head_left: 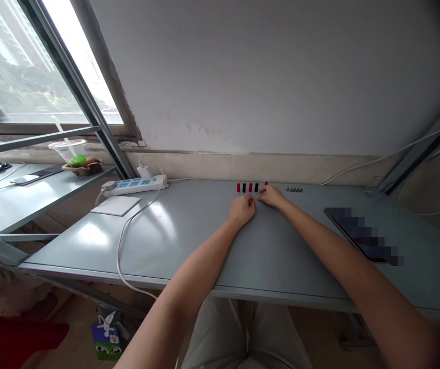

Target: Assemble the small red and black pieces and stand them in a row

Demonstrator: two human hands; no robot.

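Note:
A row of small red and black upright pieces (247, 187) stands near the far edge of the grey table (189, 241). My left hand (242, 208) rests on the table just in front of them, fingers curled closed; what it holds, if anything, is hidden. Beside it, my right hand (272, 196) reaches toward the right end of the row, its fingers pinched near a red piece (266, 183). The two hands almost touch. A short line of several small dark grey pieces (294, 189) lies just right of my right hand.
A white power strip (135, 185) with a charger and a cable trailing over the front edge lies at the left. A white pad (116, 205) sits near it. A dark flat device (361, 233) lies at the right. A side table (20, 197) holds a plastic cup (68, 149) and a phone (25, 179).

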